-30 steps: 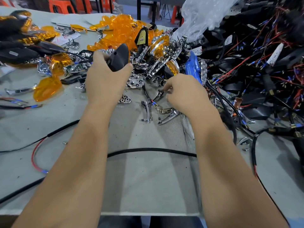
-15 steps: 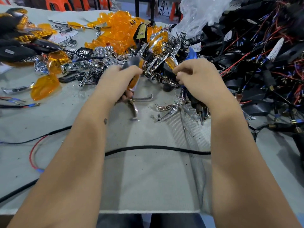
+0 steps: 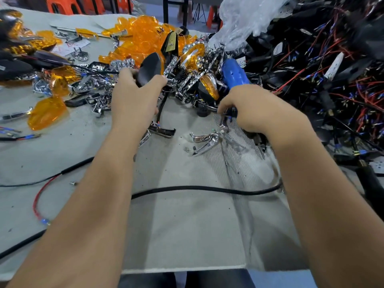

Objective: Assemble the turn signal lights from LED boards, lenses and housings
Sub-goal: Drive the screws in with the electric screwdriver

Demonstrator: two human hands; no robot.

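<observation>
The left hand grasps a black housing above the worktop. The right hand has curled fingers beside the blue screwdriver; what they hold is unclear.

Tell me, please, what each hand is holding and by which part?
Left hand grips a black housing by its lower end. Right hand is curled at the blue tool; its hold is hidden.

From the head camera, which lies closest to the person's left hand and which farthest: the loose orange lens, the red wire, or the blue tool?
From the left hand:
1. Orange lens, leftward.
2. Blue tool, rightward beside the right hand.
3. Red wire, near table edge.
</observation>
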